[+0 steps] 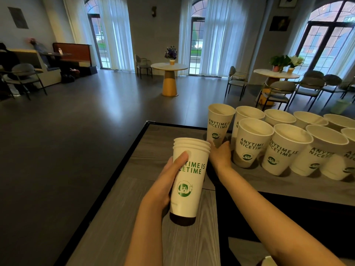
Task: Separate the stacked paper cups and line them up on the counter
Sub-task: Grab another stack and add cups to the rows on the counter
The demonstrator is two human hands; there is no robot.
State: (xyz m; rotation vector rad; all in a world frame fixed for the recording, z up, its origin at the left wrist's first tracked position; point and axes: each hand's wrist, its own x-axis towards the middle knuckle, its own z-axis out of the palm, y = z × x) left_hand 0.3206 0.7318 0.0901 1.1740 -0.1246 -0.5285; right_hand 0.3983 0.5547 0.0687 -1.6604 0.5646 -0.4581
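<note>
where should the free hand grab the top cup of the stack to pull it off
Pinch the top cup by its rolled rim, coming from above and the right. Only the nested rims show above the stack, and the left hand wraps the stack's left wall. The right hand, now at the leftmost counter cup, is on that open side.

The stack of white cups with green print is upright, held above the counter. The leftmost cup stands tilted at the far row's end. Other cups stand in two rows, close together.
</note>
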